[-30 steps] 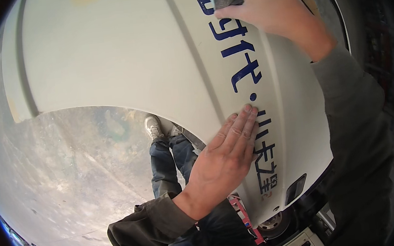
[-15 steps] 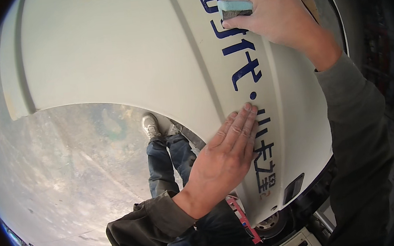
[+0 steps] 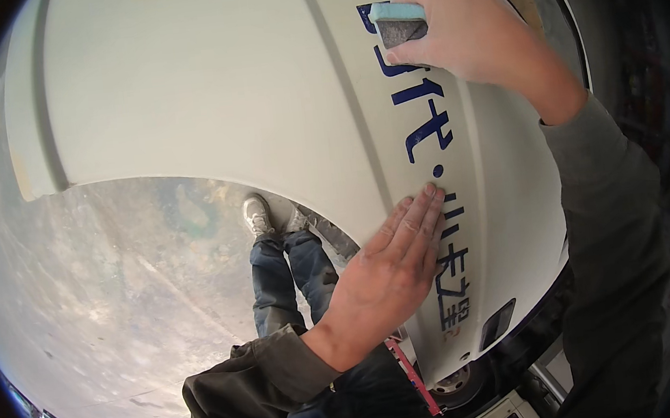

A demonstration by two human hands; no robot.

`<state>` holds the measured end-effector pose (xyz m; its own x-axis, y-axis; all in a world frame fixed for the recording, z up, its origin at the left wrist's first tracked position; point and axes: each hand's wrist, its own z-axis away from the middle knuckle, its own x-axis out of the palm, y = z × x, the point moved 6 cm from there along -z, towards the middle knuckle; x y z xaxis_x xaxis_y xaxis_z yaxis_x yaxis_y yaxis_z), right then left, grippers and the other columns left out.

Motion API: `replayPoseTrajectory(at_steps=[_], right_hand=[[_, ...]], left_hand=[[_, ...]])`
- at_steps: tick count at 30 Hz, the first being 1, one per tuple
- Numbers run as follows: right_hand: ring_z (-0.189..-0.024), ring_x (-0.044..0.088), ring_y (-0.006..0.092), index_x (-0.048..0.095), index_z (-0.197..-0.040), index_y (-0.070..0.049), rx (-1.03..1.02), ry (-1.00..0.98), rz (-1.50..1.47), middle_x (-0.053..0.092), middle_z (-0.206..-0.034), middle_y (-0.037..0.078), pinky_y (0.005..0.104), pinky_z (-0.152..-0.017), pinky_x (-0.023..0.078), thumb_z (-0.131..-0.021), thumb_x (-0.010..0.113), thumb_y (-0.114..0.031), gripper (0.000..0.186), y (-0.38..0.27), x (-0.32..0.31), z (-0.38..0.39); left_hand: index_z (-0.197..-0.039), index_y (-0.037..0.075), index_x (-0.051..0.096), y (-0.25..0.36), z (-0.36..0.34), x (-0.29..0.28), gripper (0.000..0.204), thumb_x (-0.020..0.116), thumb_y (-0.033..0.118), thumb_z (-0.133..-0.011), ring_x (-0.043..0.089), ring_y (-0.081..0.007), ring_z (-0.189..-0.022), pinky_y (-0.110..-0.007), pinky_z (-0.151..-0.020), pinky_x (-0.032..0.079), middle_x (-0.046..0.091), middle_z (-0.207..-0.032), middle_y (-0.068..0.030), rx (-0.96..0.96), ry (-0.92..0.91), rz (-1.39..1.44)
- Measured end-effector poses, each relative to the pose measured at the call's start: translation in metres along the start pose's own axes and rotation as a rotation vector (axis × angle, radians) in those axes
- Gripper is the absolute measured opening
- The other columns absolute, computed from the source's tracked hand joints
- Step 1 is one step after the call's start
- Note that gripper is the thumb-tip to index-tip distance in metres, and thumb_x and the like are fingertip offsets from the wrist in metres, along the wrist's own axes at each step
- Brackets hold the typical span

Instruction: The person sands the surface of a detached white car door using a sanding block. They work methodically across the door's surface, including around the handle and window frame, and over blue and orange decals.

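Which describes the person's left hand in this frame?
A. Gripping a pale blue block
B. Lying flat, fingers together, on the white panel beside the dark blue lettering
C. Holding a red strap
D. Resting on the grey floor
B: the left hand lies open and flat on the white panel, fingertips at the dark blue lettering; the right hand has the block.

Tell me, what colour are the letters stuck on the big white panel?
Dark blue lettering on the white panel, seen clearly in the head view.

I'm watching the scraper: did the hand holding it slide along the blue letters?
Yes. The right hand with the scraper slid down the blue letters, closer to the flat left hand.
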<state>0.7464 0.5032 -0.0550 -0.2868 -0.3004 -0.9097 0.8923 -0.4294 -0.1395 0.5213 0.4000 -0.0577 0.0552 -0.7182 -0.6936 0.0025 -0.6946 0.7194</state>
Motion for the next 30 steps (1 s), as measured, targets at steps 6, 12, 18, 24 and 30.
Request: replayPoseTrajectory(at_steps=[6,12,18,24,30], right_hand=[[-0.086,0.072,0.0449,0.078,-0.088,-0.004,-0.2,0.11,0.019,0.074,-0.085,0.024,0.0502,-0.08,0.057,-0.079,0.083,-0.026,0.024,-0.022,-0.007,-0.022],[-0.087,0.073,0.0447,0.078,-0.09,-0.002,-0.261,-0.071,0.011,0.074,-0.085,0.025,0.05,-0.082,0.057,-0.076,0.086,-0.027,0.029,-0.031,-0.01,-0.054],[-0.092,0.073,0.0444,0.078,-0.103,0.0,-0.435,0.05,-0.049,0.075,-0.094,0.026,0.0501,-0.085,0.056,-0.076,0.087,-0.029,0.04,0.005,-0.027,-0.063],[-0.09,0.072,0.045,0.078,-0.098,-0.001,-0.311,-0.025,-0.083,0.074,-0.089,0.026,0.0502,-0.083,0.056,-0.075,0.087,-0.031,0.039,0.004,-0.026,-0.062],[-0.085,0.073,0.0399,0.078,-0.097,0.0,-0.142,0.204,0.055,0.075,-0.09,0.024,0.0464,-0.082,0.057,-0.078,0.088,-0.034,0.04,0.052,-0.016,-0.041]], left_hand=[[-0.14,-0.009,0.063,0.0,0.0,0.0,0.064,0.074,0.03,-0.089,0.043,-0.0332,-0.154,-0.043,-0.127,0.039,0.051,-0.16,-0.0222,0.006,-0.002,-0.003],[-0.141,-0.009,0.062,0.0,-0.002,-0.003,0.064,0.073,0.03,-0.09,0.043,-0.0324,-0.155,-0.042,-0.127,0.039,0.051,-0.16,-0.022,0.019,-0.046,-0.012],[-0.14,-0.008,0.063,-0.002,-0.003,-0.004,0.061,0.073,0.028,-0.092,0.044,-0.0335,-0.154,-0.043,-0.126,0.04,0.051,-0.159,-0.0228,0.048,-0.059,-0.026],[-0.138,-0.008,0.064,-0.002,-0.006,-0.005,0.059,0.074,0.026,-0.091,0.046,-0.0336,-0.153,-0.044,-0.125,0.042,0.053,-0.158,-0.022,0.019,-0.044,0.035],[-0.137,-0.007,0.065,-0.003,-0.007,-0.005,0.058,0.075,0.025,-0.09,0.047,-0.0331,-0.152,-0.044,-0.125,0.042,0.054,-0.158,-0.0213,0.024,-0.046,0.036]])
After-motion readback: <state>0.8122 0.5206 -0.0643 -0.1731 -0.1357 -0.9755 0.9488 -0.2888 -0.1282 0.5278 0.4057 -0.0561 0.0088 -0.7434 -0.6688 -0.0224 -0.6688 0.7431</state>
